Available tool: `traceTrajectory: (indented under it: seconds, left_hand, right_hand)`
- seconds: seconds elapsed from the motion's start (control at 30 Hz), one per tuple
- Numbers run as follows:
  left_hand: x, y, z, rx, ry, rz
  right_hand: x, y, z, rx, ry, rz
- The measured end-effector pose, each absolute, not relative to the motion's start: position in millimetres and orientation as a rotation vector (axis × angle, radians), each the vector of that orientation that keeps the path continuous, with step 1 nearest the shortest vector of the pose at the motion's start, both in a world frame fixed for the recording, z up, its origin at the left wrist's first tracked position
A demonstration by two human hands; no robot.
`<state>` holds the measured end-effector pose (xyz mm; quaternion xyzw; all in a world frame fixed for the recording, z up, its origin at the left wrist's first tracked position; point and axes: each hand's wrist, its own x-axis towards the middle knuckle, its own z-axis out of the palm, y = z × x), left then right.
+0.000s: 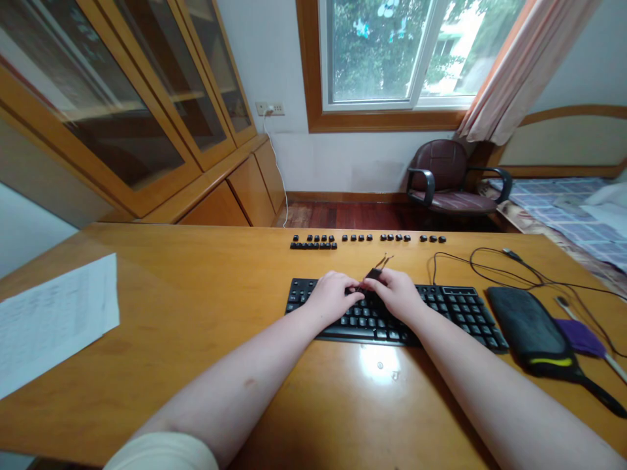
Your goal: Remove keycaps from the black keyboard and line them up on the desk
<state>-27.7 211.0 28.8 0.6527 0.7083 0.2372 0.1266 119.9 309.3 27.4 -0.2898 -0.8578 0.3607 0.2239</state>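
A black keyboard (369, 322) lies on the desk under both of my hands. My right hand (396, 294) is closed on a keycap puller (375, 271), a dark handle with two thin wire prongs that point up and away from me. Close beside it, my left hand (336, 297) has its thumb and fingers drawn together above the keys. A small dark thing shows at the left fingertips, too little of it to name. Beyond the keyboard, several loose black keycaps (313, 246) stand in rows near the desk's far edge.
Right of the keyboard lie a dark brush-like tool with a handle (529, 326), a purple cloth-like piece (580, 337), and a thin brush (562, 301). A black cable (533, 282) loops behind them. Printed papers (63, 313) rest on the left of the wooden desk (196, 281).
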Motion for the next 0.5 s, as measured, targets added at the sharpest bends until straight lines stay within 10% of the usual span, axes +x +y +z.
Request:
traceTrajectory:
  seconds: [0.5]
  left_hand:
    - [-27.8, 207.4, 35.1, 1.700, 2.062, 1.162]
  right_hand:
    - [126.1, 310.5, 22.7, -0.634, -1.921, 1.298]
